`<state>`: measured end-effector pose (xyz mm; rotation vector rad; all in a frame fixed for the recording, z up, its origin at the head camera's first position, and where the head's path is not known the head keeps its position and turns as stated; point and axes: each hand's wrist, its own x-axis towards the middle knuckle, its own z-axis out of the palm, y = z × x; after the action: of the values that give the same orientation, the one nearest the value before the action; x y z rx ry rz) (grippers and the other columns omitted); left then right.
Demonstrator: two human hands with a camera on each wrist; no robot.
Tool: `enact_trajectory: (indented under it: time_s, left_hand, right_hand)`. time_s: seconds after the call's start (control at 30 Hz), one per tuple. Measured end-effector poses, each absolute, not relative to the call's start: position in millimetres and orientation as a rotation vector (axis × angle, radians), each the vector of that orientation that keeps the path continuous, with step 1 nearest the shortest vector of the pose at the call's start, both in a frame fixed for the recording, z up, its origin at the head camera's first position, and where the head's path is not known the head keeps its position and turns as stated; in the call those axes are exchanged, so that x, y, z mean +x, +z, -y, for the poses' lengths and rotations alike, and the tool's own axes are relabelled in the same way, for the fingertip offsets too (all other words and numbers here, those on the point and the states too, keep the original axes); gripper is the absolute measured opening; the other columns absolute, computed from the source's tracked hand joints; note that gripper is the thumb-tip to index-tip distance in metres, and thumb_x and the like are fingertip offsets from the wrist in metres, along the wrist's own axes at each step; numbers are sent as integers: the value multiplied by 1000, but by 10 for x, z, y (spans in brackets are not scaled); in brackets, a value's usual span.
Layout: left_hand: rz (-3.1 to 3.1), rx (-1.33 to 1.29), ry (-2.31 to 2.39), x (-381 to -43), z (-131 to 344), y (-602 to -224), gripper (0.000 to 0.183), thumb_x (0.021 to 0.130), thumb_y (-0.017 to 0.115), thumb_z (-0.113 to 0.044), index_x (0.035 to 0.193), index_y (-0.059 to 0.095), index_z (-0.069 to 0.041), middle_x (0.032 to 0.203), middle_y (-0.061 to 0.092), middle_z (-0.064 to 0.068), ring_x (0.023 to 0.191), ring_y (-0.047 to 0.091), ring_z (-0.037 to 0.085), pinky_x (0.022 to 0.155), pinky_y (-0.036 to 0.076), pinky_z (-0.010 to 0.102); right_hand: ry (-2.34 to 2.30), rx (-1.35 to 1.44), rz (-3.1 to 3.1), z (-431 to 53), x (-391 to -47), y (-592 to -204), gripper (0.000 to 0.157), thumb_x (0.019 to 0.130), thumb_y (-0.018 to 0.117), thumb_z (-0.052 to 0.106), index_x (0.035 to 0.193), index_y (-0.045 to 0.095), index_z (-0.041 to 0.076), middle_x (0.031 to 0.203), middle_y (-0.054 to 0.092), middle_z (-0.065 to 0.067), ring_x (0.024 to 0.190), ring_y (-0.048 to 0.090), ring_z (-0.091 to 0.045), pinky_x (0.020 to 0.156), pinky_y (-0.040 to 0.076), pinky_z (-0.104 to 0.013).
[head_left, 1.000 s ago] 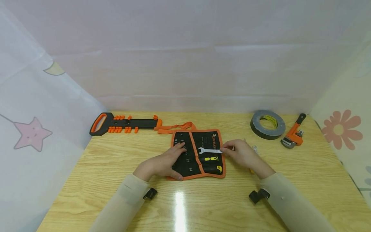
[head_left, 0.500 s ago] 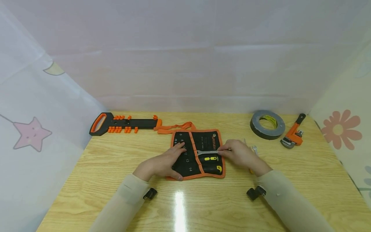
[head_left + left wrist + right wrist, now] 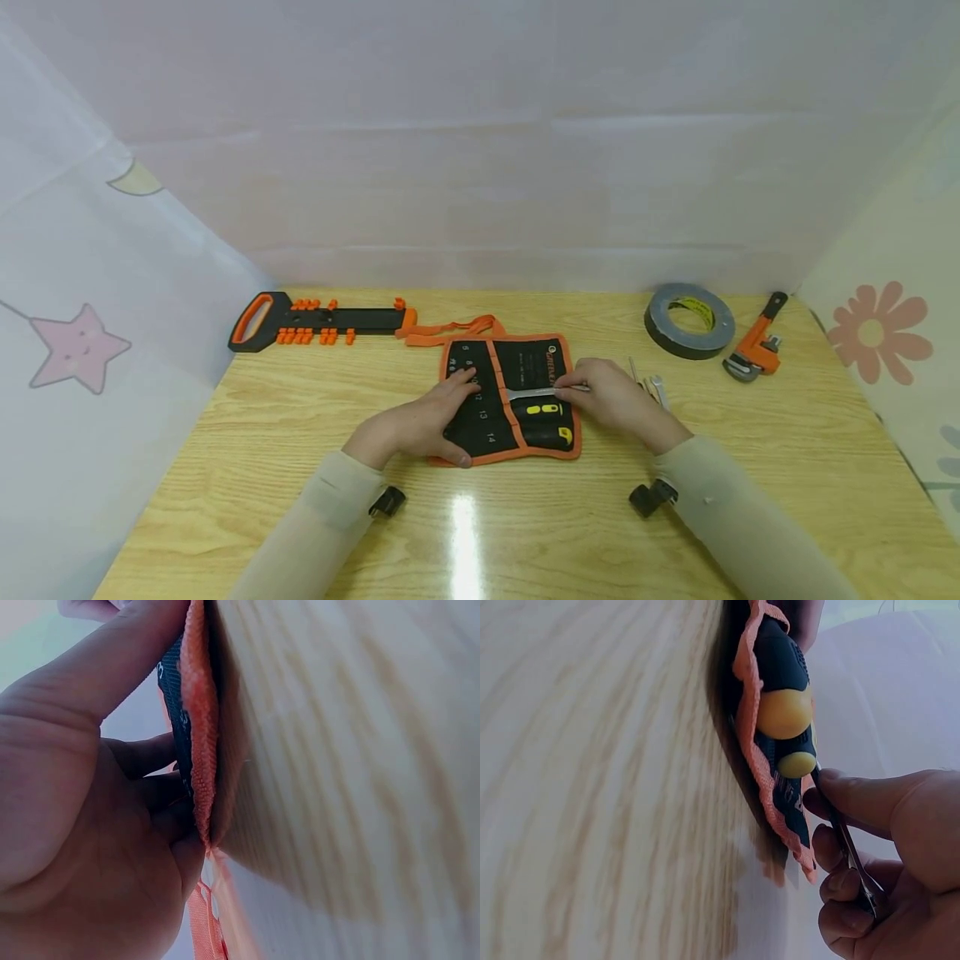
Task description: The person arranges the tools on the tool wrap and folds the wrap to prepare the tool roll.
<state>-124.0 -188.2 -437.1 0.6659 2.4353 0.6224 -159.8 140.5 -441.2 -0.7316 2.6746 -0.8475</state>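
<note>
A black fabric tool roll point(image 3: 529, 360) with orange edging and printed numbers lies unfolded on the table. My left hand point(image 3: 422, 427) rests on its left part, fingers spread, with the thumb at the lower edge. In the left wrist view, the orange edge point(image 3: 201, 727) passes beside the palm. My right hand point(image 3: 611, 400) pinches a silver wrench point(image 3: 531, 393) lying across the roll's right part, its left end at the middle orange band. In the right wrist view, the wrench point(image 3: 847, 844) runs back under the fingers. Two black-and-yellow tool handles point(image 3: 785, 714) sit in the roll just below it.
At the back left lies a black rack point(image 3: 367, 320) with orange clips and a handle. Right of the roll are several small tools point(image 3: 657, 390), partly behind the right hand. A tape roll point(image 3: 660, 332) and an orange pipe wrench point(image 3: 759, 353) lie at the back right.
My right hand has moved slightly left with the wrench, whose left end went from above the roll's surface to the middle band. The left hand has stayed in place.
</note>
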Motion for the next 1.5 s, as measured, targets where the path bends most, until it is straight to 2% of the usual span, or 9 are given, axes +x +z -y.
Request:
enact_trajectory:
  time_s: [0.13, 0.23, 0.6, 0.73, 0.9, 1.0, 1.17, 1.33, 1.5]
  left_hand:
    - [-2437, 666, 620, -1245, 1900, -4380, 114, 87, 92, -40, 172, 23, -6, 184, -1, 10, 171, 0, 34, 135, 21, 57]
    - [-2438, 673, 617, -1248, 1910, -4384, 115, 87, 92, -41, 172, 23, -6, 184, -1, 10, 171, -1, 34, 135, 21, 57]
    - [-2432, 689, 621, -1241, 1876, -4357, 114, 88, 91, -40, 172, 23, -6, 184, -1, 10, 171, -1, 34, 136, 20, 58]
    - [-2437, 678, 618, -1238, 1862, -4341, 114, 88, 92, -39, 172, 23, -6, 184, -1, 10, 171, -1, 34, 135, 21, 58]
    - [-2433, 680, 615, -1237, 1868, -4339, 114, 88, 91, -39, 172, 23, -5, 184, -1, 11, 171, -1, 35, 135, 20, 58]
    - [-2431, 682, 613, -1235, 1876, -4346, 114, 88, 91, -39, 172, 22, -5, 184, -2, 11, 171, -1, 35, 135, 20, 58]
    - [-2432, 678, 612, -1242, 1884, -4363, 114, 88, 91, -41, 172, 22, -7, 184, -2, 10, 171, -1, 34, 135, 21, 58]
    - [-2432, 663, 612, -1246, 1888, -4386, 116, 87, 92, -41, 173, 21, -9, 184, -3, 8, 171, -1, 32, 135, 22, 57]
    - [-2433, 647, 611, -1240, 1882, -4385, 119, 86, 93, -40, 174, 18, -10, 184, -3, 6, 171, -1, 31, 135, 22, 57]
  right_hand:
    - [-843, -727, -2688, -1368, -1602, -4411, 21, 105, 72, 20, 119, 84, 11, 105, 76, -3, 91, 68, -17, 81, 59, -38]
    - [-847, -723, -2694, -1335, -1603, -4422, 20, 105, 73, 20, 118, 84, 11, 112, 79, -6, 103, 73, -24, 90, 62, -45]
    - [-901, -685, -2595, -1249, -1618, -4465, 22, 107, 69, 20, 121, 81, 8, 121, 76, -9, 111, 73, -27, 96, 62, -47]
    - [-903, -682, -2592, -1357, -1630, -4456, 22, 106, 70, 14, 123, 79, 4, 122, 75, -12, 113, 72, -29, 98, 61, -49]
    - [-848, -672, -2655, -1502, -1638, -4456, 22, 100, 74, 7, 121, 80, 2, 114, 76, -11, 107, 72, -26, 97, 59, -51]
    - [-808, -680, -2709, -1548, -1628, -4454, 17, 99, 76, 10, 115, 82, 4, 107, 77, -7, 99, 72, -22, 94, 59, -51]
    - [-772, -681, -2757, -1555, -1594, -4423, 11, 101, 77, 14, 107, 83, 7, 97, 76, -3, 86, 66, -15, 82, 58, -43]
    - [-658, -693, -2830, -1515, -1553, -4387, 15, 101, 78, 19, 107, 81, 5, 95, 76, -4, 84, 66, -15, 80, 59, -42]
    - [-641, -680, -2823, -1492, -1543, -4377, 16, 101, 78, 24, 97, 79, 8, 83, 73, 1, 73, 61, -12, 75, 55, -39]
